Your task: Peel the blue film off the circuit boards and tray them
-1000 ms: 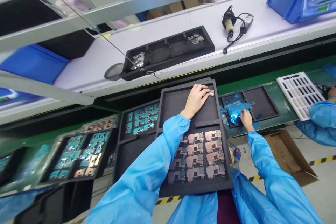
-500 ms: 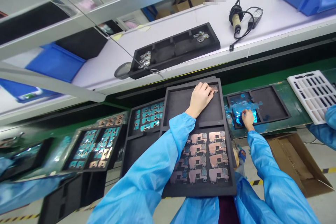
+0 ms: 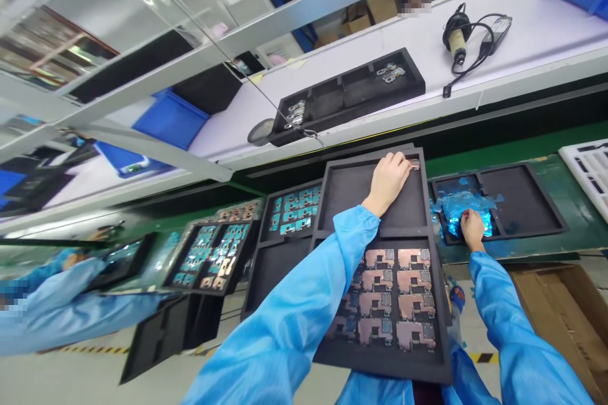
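Head view, looking down over a worker's blue sleeves. The left hand [image 3: 390, 180] reaches to the far right corner of a black foam tray [image 3: 351, 196]. Its grip is closed to a fingertip pinch on a small metal part [image 3: 415, 165], which sits in that corner of the tray's otherwise bare upper bay. The lower bay holds rows of copper-coloured boards [image 3: 394, 294], and the left sleeve [image 3: 304, 316] lies across their left columns.

The right hand [image 3: 472, 228] rests with fingers curled on crumpled blue film [image 3: 453, 204] in a side tray [image 3: 527, 202] on the green surface [image 3: 574, 202]. I cannot tell whether its grip holds the film.

As I judge it, the part is tiny and held by the fingertips only, so it could slip and drop among the boards. The sleeve could drag across the boards and knock them out of line. The tray seems to overhang toward the worker's lap, so weight from the arm could tip it.
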### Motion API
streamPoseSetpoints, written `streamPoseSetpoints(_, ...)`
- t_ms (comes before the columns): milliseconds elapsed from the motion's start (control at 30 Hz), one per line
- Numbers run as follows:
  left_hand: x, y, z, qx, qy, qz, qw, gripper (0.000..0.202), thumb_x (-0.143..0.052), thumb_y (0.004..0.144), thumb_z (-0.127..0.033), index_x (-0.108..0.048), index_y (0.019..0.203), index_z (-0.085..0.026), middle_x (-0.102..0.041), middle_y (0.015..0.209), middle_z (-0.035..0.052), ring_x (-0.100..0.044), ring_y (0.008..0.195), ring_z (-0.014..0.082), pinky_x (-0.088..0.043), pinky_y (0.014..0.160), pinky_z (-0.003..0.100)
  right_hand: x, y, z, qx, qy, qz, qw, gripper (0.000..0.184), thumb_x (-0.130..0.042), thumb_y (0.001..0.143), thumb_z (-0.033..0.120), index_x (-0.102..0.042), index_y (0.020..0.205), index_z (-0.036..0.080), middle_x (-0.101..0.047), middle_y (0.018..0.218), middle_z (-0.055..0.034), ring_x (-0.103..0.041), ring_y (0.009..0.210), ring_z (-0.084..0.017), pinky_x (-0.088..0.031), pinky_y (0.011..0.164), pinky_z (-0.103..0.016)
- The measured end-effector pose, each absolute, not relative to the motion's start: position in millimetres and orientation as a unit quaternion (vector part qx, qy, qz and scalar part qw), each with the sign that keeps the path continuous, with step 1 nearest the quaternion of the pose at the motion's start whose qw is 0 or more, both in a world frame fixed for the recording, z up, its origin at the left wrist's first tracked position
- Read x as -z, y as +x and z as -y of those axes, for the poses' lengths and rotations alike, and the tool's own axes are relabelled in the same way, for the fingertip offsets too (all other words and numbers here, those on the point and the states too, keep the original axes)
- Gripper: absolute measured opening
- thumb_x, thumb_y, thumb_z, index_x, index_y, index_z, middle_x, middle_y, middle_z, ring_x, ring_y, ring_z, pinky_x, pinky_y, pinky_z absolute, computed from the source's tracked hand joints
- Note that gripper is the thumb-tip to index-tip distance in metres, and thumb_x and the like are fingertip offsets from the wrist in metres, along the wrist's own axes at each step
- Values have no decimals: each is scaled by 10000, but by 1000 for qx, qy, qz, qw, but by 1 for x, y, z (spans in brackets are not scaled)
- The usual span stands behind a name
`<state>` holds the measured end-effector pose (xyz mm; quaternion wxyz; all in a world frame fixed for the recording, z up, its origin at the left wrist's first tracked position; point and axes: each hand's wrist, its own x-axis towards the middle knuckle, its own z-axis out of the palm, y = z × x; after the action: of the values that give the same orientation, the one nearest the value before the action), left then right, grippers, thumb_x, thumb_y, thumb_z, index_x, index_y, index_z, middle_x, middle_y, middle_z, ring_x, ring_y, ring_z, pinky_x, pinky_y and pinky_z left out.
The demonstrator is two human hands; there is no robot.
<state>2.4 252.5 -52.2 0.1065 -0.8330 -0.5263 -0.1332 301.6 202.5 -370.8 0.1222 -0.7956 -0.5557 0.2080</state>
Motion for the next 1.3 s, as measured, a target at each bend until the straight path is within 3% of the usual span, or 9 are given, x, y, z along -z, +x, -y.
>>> streamPoseSetpoints(233, 49, 10, -256, 149, -823, 546, 38, 248, -535, 1140, -280, -755, 1083, -179, -734, 1135, 117, -663, 1082, 278, -523, 912, 396, 360, 290, -194, -183, -788, 572, 136, 345, -523, 1041, 264, -721, 1262, 86, -665, 1265, -237, -607, 1028, -282, -446, 849, -364)
streamPoseSetpoints(467, -4, -90, -196, 234, -817, 520, -83, 377, -653, 1079, -308, -688, 1446, -230, -751, 1379, 99, -686, 1269, 283, -525, 1145, 450, 312, 302, -175, -152, -762, 605, 175, 498, -473, 1005, 373, -684, 1359, 92, -675, 1340, -245, -605, 1218, -336, -493, 1017, -422)
streamPoseSetpoints(567, -10, -186, -140, 272, -697, 660, -60, 325, -540, 1120, -337, -741, 1348, -223, -779, 1341, 85, -703, 1257, 269, -527, 1136, 423, 286, 311, -153, -154, -745, 607, 232, 644, -405, 1007, 489, -665, 1392, 43, -699, 1294, -271, -629, 1219, -370, -509, 1038, -485)
streamPoseSetpoints(633, 7, -238, -104, 240, -573, 782, -46, 380, -421, 1130, -257, -735, 1327, -173, -780, 1337, 121, -715, 1230, 265, -542, 1101, 405, 271, 316, -130, -178, -729, 581, 316, 716, -462, 972, 609, -713, 1351, 56, -732, 1242, -256, -677, 1141, -373, -542, 986, -489)
streamPoseSetpoints(700, 36, -269, -81, 167, -508, 842, -70, 329, -480, 1062, -170, -758, 1236, -140, -790, 1287, 155, -726, 1168, 286, -557, 1059, 414, 257, 322, -98, -214, -730, 543, 357, 742, -549, 920, 680, -748, 1333, 97, -761, 1200, -227, -720, 1035, -355, -566, 921, -475)
streamPoseSetpoints(800, 85, -281, -77, 131, -527, 832, -111, 213, -617, 952, -118, -777, 1087, -160, -800, 1179, 153, -708, 1145, 314, -545, 1065, 425, 236, 331, -40, -255, -758, 503, 327, 728, -626, 861, 698, -772, 1324, 155, -799, 1063, -174, -749, 907, -341, -587, 867, -475)
streamPoseSetpoints(933, 116, -279, -93, 125, -553, 814, -128, 220, -599, 934, -110, -741, 1095, -154, -730, 1251, 218, -608, 1247, 392, -483, 1111, 534, 213, 344, 25, -265, -785, 482, 285, 732, -629, 808, 735, -798, 1230, 162, -817, 999, -164, -766, 853, -355, -611, 823, -493)
streamPoseSetpoints(1100, 114, -295, -113, 120, -564, 801, -161, 94, -704, 865, -159, -660, 931, -208, -684, 1163, 177, -511, 1256, 382, -450, 1104, 519, 193, 363, 63, -249, -820, 434, 276, 692, -633, 800, 723, -786, 1199, 179, -833, 1055, -186, -801, 978, -409, -623, 878, -530)
streamPoseSetpoints(1300, 84, -303, -124, 131, -565, 793, -185, 287, -811, 776, -206, -529, 805, -253, -680, 982, 104, -580, 1093, 319, -513, 1027, 451, 157, 357, 55, -234, -817, 436, 296, 709, -624, 813, 708, -778, 1220, 149, -823, 1110, -205, -787, 1047, -399, -611, 963, -532)
